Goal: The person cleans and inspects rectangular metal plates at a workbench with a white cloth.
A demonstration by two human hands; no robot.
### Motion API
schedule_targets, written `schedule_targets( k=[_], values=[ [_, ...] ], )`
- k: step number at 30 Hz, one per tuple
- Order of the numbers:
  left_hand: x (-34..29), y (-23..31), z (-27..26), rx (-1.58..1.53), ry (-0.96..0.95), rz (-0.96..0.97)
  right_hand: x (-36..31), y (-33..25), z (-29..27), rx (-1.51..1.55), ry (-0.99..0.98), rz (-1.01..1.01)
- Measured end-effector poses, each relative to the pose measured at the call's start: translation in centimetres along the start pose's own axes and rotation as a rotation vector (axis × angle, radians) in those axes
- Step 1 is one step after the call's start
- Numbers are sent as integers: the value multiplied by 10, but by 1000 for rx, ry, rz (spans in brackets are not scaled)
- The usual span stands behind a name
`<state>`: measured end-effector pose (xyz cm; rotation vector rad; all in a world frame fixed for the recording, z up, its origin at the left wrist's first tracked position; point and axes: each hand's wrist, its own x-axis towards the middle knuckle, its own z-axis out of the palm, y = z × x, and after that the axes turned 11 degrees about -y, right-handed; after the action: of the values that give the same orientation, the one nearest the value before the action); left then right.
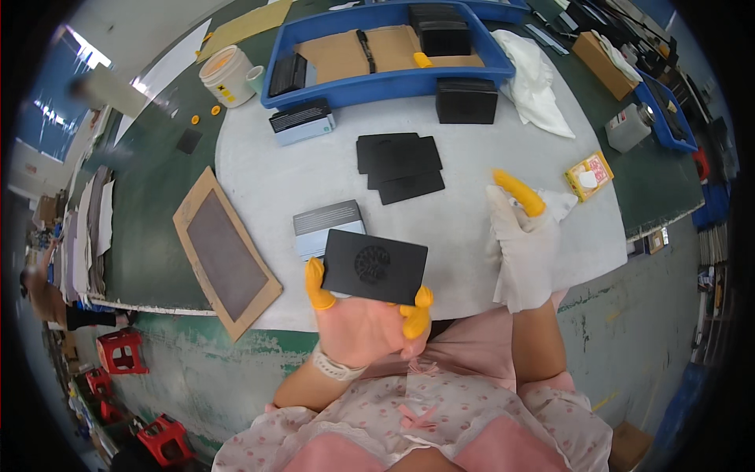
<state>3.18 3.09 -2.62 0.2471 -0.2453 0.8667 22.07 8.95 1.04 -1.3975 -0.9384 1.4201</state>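
Our left hand holds the black embossed card over the counter edge, fingers clamped on its lower corners. Our right hand, in a white glove, rests on the counter, fingers loosely apart, holding nothing. Risk: the corner pinch slips and the card drops off the edge.

Dark green workbench topped by a grey mat fills centre frame. Bright window light seen upper left. Red stools on grey floor lower left. Crowded shelving seen at right edge.
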Motion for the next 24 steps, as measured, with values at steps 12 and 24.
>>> schedule_targets(
  k=[12,24],
  values=[
    [3,-15,-14,-99,-136,49,-10,8,0,10,-54,-140],
    [0,-27,-5,-65,-101,100,0,-15,8,46,-336,-58]
  ],
)
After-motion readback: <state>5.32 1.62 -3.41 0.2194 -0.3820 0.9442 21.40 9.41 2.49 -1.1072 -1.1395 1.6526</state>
